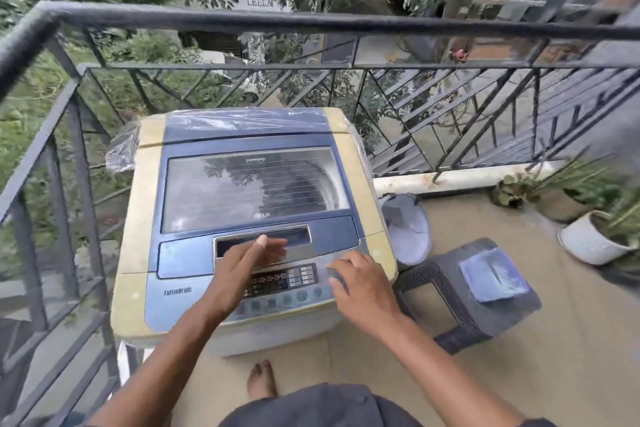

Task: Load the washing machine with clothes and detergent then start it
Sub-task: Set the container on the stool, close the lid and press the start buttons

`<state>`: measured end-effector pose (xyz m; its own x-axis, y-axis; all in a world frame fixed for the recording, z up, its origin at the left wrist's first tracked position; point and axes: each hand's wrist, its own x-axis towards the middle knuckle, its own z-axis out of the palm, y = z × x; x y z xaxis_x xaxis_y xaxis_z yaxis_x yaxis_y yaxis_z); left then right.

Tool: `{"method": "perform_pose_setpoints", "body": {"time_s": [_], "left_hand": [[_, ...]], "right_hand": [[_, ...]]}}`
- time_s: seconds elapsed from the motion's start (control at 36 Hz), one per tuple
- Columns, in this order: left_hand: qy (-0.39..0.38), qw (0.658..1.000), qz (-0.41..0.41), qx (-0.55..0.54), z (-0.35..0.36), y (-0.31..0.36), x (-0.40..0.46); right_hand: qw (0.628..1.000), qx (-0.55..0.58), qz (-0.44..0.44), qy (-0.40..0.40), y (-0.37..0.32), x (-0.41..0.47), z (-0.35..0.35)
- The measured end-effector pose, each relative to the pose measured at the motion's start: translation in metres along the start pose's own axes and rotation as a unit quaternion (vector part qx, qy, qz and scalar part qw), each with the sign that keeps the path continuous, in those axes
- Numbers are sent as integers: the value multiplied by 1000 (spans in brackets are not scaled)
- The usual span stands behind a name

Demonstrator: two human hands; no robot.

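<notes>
A top-loading washing machine (138, 246), blue and yellowed cream, stands on a balcony with its glass lid (252, 187) closed. The control panel (280, 282) with small buttons runs along its front edge. My left hand (247, 258) hovers over the lid's handle recess, fingers straight and holding nothing. My right hand (358, 282) rests on the right end of the control panel with its fingers bent down onto the surface. No clothes are visible through the lid. A blue packet (495, 276) lies on a dark stool to the right.
A dark woven stool (460, 319) stands right of the machine, a grey bucket (408, 229) behind it. Potted plants (588, 236) line the right side. A black metal railing (311, 22) encloses the balcony close behind and left of the machine. My bare foot (262, 380) is below.
</notes>
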<state>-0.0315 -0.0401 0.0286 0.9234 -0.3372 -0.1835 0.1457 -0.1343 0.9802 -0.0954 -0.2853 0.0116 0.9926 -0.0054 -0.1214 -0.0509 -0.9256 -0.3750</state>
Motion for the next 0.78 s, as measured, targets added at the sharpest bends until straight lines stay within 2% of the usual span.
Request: {"method": "perform_pose_setpoints", "body": {"time_s": [0.19, 0.56, 0.78], "left_hand": [[-72, 997, -10, -16, 12, 2, 6], [-183, 983, -31, -8, -4, 4, 9], [-191, 981, -21, 3, -7, -2, 15]], "right_hand": [[998, -20, 52, -21, 13, -21, 0], [995, -31, 88, -33, 12, -37, 14], [992, -9, 116, -53, 2, -55, 29]]}}
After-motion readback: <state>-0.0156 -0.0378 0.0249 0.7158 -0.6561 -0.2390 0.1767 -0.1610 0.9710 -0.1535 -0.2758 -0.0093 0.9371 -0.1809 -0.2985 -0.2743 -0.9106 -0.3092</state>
